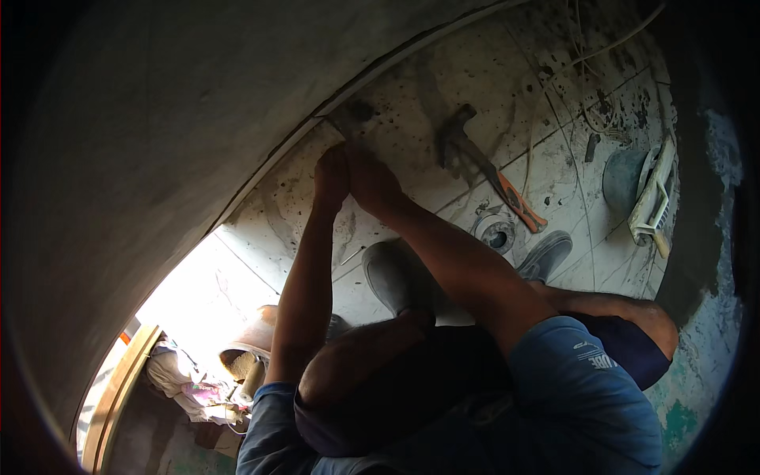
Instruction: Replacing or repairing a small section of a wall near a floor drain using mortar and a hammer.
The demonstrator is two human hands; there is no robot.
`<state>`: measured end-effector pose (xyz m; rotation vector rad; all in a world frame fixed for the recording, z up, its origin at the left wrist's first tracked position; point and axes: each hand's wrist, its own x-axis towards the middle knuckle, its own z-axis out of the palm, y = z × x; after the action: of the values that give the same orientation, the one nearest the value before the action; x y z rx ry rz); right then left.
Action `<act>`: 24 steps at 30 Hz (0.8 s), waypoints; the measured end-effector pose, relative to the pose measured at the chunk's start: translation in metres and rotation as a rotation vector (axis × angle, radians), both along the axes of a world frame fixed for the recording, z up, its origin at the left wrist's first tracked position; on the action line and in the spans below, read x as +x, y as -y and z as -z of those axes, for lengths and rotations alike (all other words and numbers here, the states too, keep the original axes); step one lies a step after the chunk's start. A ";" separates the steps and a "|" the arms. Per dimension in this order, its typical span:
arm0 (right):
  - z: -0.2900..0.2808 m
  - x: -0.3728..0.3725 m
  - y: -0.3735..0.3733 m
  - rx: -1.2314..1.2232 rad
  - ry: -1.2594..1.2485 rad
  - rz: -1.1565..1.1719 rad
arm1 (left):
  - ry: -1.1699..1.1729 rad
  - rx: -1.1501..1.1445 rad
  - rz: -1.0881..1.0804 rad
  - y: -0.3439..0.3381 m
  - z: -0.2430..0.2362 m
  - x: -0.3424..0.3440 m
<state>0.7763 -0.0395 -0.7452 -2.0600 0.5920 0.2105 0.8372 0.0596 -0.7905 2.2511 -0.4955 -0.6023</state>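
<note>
Seeing left hand (331, 176) and right hand (372, 180) bunched together over dusty tiled floor (285, 194), near foot of wall (206, 111). Can't tell state of either grip, with fingers mostly hidden. Also noting orange-handled hammer (500, 180) on floor, right of both hands.

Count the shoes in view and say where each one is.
2: one grey shoe between the forearms, another grey shoe just below the orange-handled hammer in the picture. Others may be hidden.
</note>
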 end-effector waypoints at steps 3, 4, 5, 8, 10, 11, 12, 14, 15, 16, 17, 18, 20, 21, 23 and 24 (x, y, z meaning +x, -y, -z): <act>-0.001 -0.004 0.000 0.073 -0.180 -0.052 | 0.040 0.125 0.130 -0.001 0.002 -0.001; -0.002 -0.005 -0.001 0.039 -0.163 -0.040 | 0.113 0.196 0.150 -0.002 0.003 -0.002; -0.003 -0.007 0.000 0.010 -0.117 -0.030 | 0.101 0.187 0.180 -0.001 0.003 -0.004; -0.002 -0.010 0.003 -0.041 -0.180 -0.074 | 0.257 0.055 0.052 0.003 0.004 -0.013; 0.002 -0.013 0.005 -0.046 -0.134 -0.103 | 0.265 0.129 0.079 0.007 0.004 -0.017; 0.004 -0.014 0.005 -0.063 -0.093 -0.090 | 0.295 0.188 0.141 0.008 0.004 -0.017; 0.007 -0.015 0.007 -0.052 -0.142 -0.116 | 0.290 0.168 0.141 0.010 0.003 -0.018; 0.012 -0.017 0.006 -0.139 -0.137 -0.215 | 0.200 0.222 0.097 0.011 -0.001 -0.018; 0.013 -0.018 0.006 -0.150 -0.086 -0.213 | 0.230 0.172 0.101 0.011 -0.003 -0.019; 0.014 -0.018 0.005 -0.145 -0.069 -0.158 | 0.083 0.092 -0.060 0.012 -0.007 -0.022; 0.014 -0.019 0.004 -0.139 -0.054 -0.106 | -0.066 -0.002 -0.182 0.012 -0.010 -0.024; 0.014 -0.019 0.003 -0.143 -0.045 -0.121 | -0.059 0.003 -0.237 0.010 -0.014 -0.026; 0.011 -0.017 0.003 -0.154 -0.055 -0.131 | 0.203 -0.015 -0.051 0.010 -0.020 -0.029; 0.010 -0.015 0.003 -0.142 -0.076 -0.155 | 0.223 -0.053 -0.041 0.011 -0.022 -0.029; 0.007 -0.011 0.004 -0.127 -0.109 -0.147 | -0.080 -0.147 -0.272 0.013 -0.023 -0.027; 0.006 -0.009 0.005 -0.133 -0.084 -0.146 | -0.095 -0.138 -0.281 0.013 -0.021 -0.025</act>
<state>0.7676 -0.0442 -0.7517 -2.2342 0.5182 0.3525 0.8121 0.0464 -0.7693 2.1002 -0.1637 -0.5103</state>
